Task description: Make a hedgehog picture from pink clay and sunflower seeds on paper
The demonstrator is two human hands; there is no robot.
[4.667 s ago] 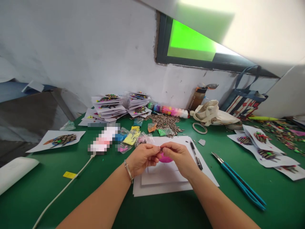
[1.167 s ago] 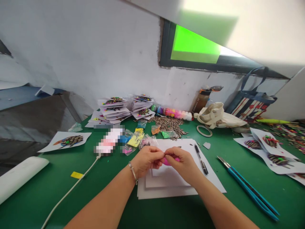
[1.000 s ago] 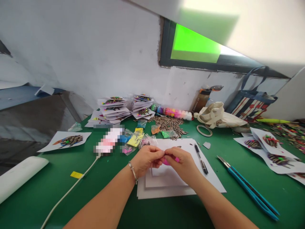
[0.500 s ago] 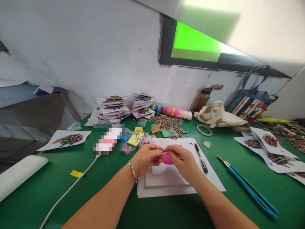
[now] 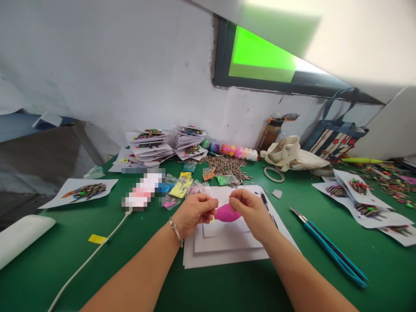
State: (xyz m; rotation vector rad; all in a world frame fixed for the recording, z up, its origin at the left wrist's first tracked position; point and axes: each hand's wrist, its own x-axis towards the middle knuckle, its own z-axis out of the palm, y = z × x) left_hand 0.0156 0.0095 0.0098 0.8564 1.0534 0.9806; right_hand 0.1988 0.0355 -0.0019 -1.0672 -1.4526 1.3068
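A flat magenta oval, pointed at its left end, lies on the stacked white paper between my hands. My left hand, with a bracelet on the wrist, is pinched over the oval's left end; whatever its fingertips hold is too small to name. A small pale yellow spot shows just under those fingers. On the other side, my right hand is closed with thumb and forefinger together, above the oval's right end, which it partly hides. Its fingertips' content cannot be made out. A black pen lies beside the right hand.
Blue-handled tweezers lie at right. Behind the paper are small bags of coloured clay, a pile of striped seeds and a tape roll. Seed-picture sheets are stacked at back left. A white cable crosses the left side.
My hands have moved apart from each other; their fingertips were together over the magenta oval, and now more of the oval shows between them. The view has shifted slightly to the right.
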